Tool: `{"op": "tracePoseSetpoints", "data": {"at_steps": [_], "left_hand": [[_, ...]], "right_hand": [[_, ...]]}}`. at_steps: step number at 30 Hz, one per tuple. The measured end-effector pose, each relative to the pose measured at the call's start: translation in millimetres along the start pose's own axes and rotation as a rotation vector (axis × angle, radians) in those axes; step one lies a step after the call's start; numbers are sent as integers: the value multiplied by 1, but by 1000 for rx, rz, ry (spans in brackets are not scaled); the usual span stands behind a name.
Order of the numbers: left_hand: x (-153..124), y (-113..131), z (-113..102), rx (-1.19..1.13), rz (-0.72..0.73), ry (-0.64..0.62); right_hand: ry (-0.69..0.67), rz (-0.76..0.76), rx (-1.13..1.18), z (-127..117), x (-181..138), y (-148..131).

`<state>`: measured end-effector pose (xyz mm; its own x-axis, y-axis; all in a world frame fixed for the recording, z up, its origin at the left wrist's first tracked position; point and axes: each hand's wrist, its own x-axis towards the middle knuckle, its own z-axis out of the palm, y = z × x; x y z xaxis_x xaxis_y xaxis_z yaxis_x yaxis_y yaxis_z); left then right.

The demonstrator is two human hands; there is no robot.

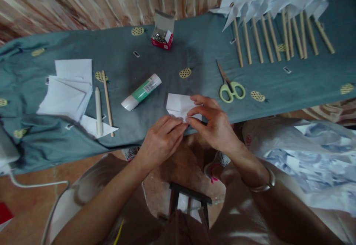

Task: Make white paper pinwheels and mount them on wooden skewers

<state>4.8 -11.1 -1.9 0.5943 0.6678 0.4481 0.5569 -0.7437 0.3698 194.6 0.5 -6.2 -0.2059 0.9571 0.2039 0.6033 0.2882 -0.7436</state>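
Observation:
A small white piece of paper (178,102) with crease lines lies near the front edge of the cloth-covered table. My left hand (164,135) is closed at its near edge, fingertips pressed together on the paper. From the other side, my right hand (213,122) pinches the same edge between thumb and finger, its other fingers lying over the right part of the sheet. The fingertips of both hands nearly meet. Left of the paper is a green and white glue stick (141,92); to the right are scissors (229,87) with light green handles.
Paper pinwheels (278,0) on wooden sticks lie at the back right. A red box (162,39) of small metal pins stands open at the back. White sheets (69,89), a wooden stick (107,104) and a pale rod (98,111) lie left. A plastic bag (311,156) holds papers.

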Motion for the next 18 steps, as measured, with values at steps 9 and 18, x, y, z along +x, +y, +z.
{"op": "tracePoseSetpoints", "data": {"at_steps": [9,18], "left_hand": [[-3,1,0,-12,-34,-30],[-2,1,0,-8,-21,-27]], "right_hand": [[12,-19,-10,1,-1,1],[-15,-23,-20,1,-1,3]]}}
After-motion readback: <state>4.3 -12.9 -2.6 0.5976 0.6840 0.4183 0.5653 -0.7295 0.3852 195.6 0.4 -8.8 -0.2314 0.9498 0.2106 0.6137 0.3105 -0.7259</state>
